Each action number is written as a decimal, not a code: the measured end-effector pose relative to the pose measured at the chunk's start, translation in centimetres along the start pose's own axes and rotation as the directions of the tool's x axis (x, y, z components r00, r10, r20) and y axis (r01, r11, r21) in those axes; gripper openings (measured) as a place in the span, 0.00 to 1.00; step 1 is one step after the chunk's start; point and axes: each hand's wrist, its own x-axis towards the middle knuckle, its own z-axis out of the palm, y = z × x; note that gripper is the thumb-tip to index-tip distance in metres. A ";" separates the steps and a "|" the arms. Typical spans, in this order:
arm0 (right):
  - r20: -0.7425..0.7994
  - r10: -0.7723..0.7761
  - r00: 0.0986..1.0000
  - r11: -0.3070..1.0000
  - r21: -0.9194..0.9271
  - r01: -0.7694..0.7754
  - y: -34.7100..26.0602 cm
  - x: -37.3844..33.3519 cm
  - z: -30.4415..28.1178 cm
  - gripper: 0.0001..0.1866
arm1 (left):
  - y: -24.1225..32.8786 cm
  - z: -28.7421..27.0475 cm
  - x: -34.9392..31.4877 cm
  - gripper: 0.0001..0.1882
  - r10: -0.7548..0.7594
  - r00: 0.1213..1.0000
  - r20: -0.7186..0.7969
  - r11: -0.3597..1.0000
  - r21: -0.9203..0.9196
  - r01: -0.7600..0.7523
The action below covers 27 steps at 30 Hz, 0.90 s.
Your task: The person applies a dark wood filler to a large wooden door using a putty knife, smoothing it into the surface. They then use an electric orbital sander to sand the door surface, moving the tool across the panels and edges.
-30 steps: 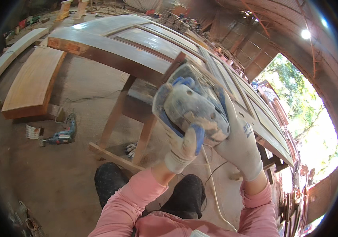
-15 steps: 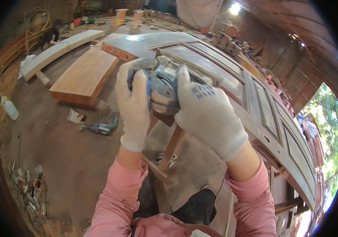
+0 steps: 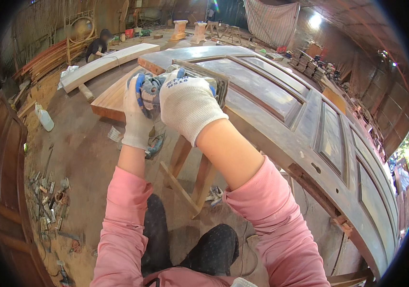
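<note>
In white knit gloves, both my hands grip a dusty grey-and-blue power sander [image 3: 152, 92] at the near left corner of a large panelled wooden door [image 3: 281, 138]. My left hand [image 3: 136, 119] is wrapped round its left end. Over its top and right side closes my right hand [image 3: 190, 107], hiding much of the body. The sander's flat grey base is against the door's end edge; exact contact is covered by my hands. The door lies flat, raised on wooden supports [image 3: 203, 179].
Behind my left hand lies a thick wooden slab [image 3: 111, 98], with a longer pale beam [image 3: 113, 64] beyond. A person [image 3: 98, 45] crouches by that beam. At left are a white jug [image 3: 44, 117], scrap pieces [image 3: 49, 203] and a dark panel [image 3: 1, 177]. A power tool [image 3: 155, 146] lies on the floor.
My view has swung, so the door fills more of the right side. Both hands and the sander have shifted left along the door's near end, grip kept.
</note>
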 end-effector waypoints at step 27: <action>0.191 0.694 0.694 0.720 -0.206 -0.663 -7.3 9.4 4.1 0.44 | -2.4 -4.2 12.1 0.09 0.275 0.917 0.288 0.942 -0.272 -0.197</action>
